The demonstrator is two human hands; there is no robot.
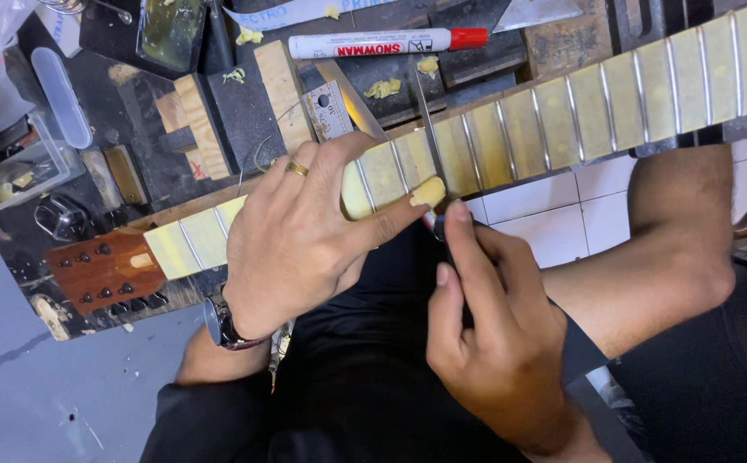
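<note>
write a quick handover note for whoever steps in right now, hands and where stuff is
Left hand: lies over the guitar neck near the headstock, pressing it down; the fingers cover a few frets.
Right hand: pinches a thin metal tool whose blade lies across the fretboard by a fret.
The fretboard is covered in yellowish masking tape, leaving the metal frets bare. A curl of tape is lifted at the neck's edge by the left fingertip.
Tape scraps lie on the bench behind, beside a red-capped marker.
Done: tape is on between the frets seen. How far the fret work has got, the view does not tell.
</note>
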